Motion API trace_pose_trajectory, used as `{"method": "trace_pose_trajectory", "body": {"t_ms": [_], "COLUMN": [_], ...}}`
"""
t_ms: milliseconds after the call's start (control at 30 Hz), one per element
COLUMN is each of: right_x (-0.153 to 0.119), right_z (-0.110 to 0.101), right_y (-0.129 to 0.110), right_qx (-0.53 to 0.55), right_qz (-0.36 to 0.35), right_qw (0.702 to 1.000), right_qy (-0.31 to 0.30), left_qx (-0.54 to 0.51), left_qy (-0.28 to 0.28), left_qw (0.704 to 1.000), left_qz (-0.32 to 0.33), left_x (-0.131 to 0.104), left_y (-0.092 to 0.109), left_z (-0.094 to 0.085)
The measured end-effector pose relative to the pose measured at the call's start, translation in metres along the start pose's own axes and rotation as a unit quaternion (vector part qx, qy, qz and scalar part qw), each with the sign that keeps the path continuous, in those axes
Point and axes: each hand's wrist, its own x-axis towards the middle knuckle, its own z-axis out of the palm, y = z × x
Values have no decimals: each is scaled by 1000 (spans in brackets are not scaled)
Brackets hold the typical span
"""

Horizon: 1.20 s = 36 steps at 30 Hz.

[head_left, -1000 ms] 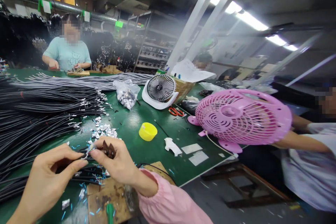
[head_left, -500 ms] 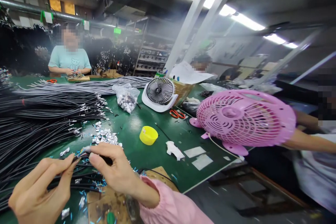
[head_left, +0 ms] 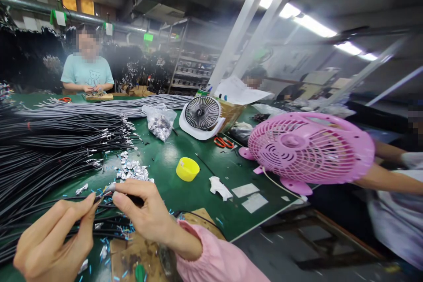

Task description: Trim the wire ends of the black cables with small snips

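Observation:
At the lower left, my left hand (head_left: pixel 56 238) pinches the end of a black cable (head_left: pixel 98 196) between thumb and forefinger. Thin coloured wires stick out of that end, and the fingertips of my right hand (head_left: pixel 147 211) are closed on them. Grey shows at the tip of my right forefinger. Something dark lies under the curled right fingers; I cannot tell what it is. Crumpled silver foil pieces (head_left: pixel 134 171) lie just beyond my hands. Below them are more black cables with blue wire ends, and a stained brown board (head_left: pixel 132 253) with a green piece on it.
Bundled black cables (head_left: pixel 59 136) fill the left side, with grey cables behind. A yellow ring-shaped cup (head_left: pixel 187 169), a bag of small parts (head_left: pixel 160 121), a white fan (head_left: pixel 202 112), orange scissors (head_left: pixel 224 142) and a pink fan (head_left: pixel 310 150) stand farther out. Other people sit around.
Both hands stay together at the wire ends, with my left hand shifted slightly right. At the far right, a person's arm has moved a little.

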Motion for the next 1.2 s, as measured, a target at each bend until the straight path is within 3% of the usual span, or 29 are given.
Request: {"method": "trace_pose_trajectory", "body": {"t_ms": [133,267,433,567,700,800,1000,1200], "right_x": [-1,-2,-2,-3,-3,-2,2,9], "right_z": [1,0,-2,-1,-2,-2,1,0], "right_y": [0,0,2,1,1,2,-6,-13], "right_qx": [-3,-9,-38,-62,-62,-30,93,40], "right_qz": [7,6,6,14,17,37,98,71], "right_qw": [1000,1000,999,998,998,999,989,995], "right_qy": [-1,8,-2,5,-3,7,62,51], "left_qx": [34,55,33,-38,-119,-156,-136,-87], "left_qy": [29,25,-21,-101,-219,-247,-124,-109], "left_qw": [993,989,999,990,941,912,968,986], "left_qz": [106,133,-13,-94,-227,-290,-172,-89], "left_x": [4,5,8,19,35,43,36,17], "left_y": [6,15,28,28,30,35,37,20], "left_z": [-1,-1,-1,-1,-1,-1,-3,2]}}
